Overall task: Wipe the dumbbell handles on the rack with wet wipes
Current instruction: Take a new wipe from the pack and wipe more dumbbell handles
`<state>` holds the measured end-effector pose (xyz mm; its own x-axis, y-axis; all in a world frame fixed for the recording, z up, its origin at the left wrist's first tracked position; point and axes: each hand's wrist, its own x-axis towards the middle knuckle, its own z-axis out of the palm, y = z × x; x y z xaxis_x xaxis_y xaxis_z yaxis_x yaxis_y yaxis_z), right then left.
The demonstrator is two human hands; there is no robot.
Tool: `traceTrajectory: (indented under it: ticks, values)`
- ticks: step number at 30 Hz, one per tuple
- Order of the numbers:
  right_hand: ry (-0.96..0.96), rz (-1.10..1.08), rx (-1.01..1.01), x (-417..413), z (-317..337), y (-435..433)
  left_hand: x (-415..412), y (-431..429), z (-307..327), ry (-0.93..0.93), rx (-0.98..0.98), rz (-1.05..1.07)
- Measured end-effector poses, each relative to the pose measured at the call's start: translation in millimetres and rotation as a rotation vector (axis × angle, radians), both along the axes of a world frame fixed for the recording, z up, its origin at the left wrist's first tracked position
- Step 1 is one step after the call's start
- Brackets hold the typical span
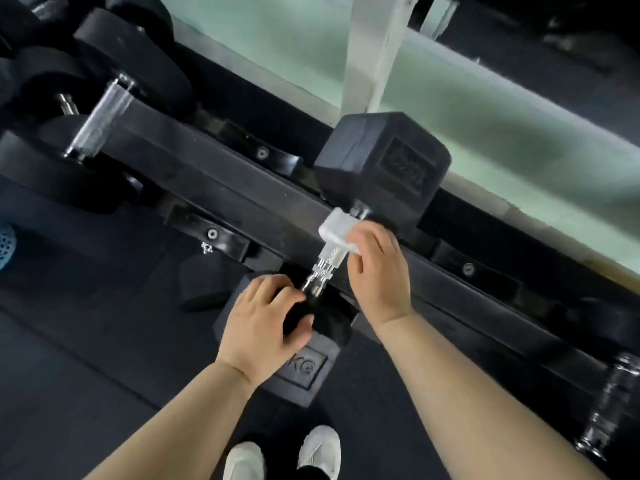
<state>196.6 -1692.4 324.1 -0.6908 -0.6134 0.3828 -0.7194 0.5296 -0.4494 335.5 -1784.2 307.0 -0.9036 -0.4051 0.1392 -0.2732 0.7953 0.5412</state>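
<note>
A black hex dumbbell lies across the black rack rail, its chrome handle running toward me. My right hand holds a white wet wipe wrapped over the far part of the handle, close to the far head. The near head, marked KG, is gripped from above by my left hand, fingers curled over its top edge.
A second dumbbell with a chrome handle rests on the rack at the upper left. Another chrome handle shows at the right edge. Dark floor mats lie below, with my white shoes at the bottom. A white post rises behind the rack.
</note>
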Motion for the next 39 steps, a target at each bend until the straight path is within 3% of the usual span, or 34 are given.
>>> traceTrajectory:
  ticks: [5, 9, 12, 15, 17, 20, 23, 29, 33, 35, 37, 39]
  values:
    - [0.159, 0.235, 0.211, -13.6, -44.1, -3.6, 3.5, -3.5, -10.4, 0.082, 0.030, -0.009]
    - [0.135, 0.480, 0.184, 4.0, -52.9, 15.2, 3.8, -4.1, -14.9, 0.120, 0.003, -0.033]
    - [0.250, 0.572, 0.179, -15.4, -51.5, 14.3, 3.7, -6.7, -19.5, 0.195, 0.032, -0.036]
    - [0.372, 0.359, 0.129, -43.8, -49.6, -2.3, 4.9, -8.4, -22.5, 0.237, 0.028, -0.036]
    - [0.339, 0.254, 0.075, -36.0, -58.7, -7.1, 5.6, -9.3, -24.5, 0.269, 0.039, -0.026]
    - [0.249, 0.372, 0.036, -1.5, -73.8, 8.0, 6.2, -11.1, -25.5, 0.291, 0.004, -0.042]
    - [0.276, 0.454, 0.147, -3.1, -62.2, 16.7, 7.4, -10.5, -23.7, 0.270, -0.040, -0.058]
    - [0.234, 0.119, 0.061, -22.0, -50.5, -7.2, 8.9, -10.3, -22.7, 0.268, 0.028, -0.042]
    - [0.188, 0.354, 0.005, 11.3, -67.2, 12.8, 8.3, -10.6, -23.8, 0.273, 0.030, -0.060]
    - [0.158, 0.357, -0.032, 10.3, -68.7, 21.9, 7.8, -9.8, -23.5, 0.261, 0.019, -0.056]
    - [0.038, 0.167, -0.130, 5.5, -66.5, 24.0, 7.2, -9.8, -22.7, 0.256, 0.027, -0.055]
    - [-0.292, -0.119, -0.288, 3.4, -60.3, 16.7, 6.7, -10.1, -21.7, 0.252, 0.051, -0.053]
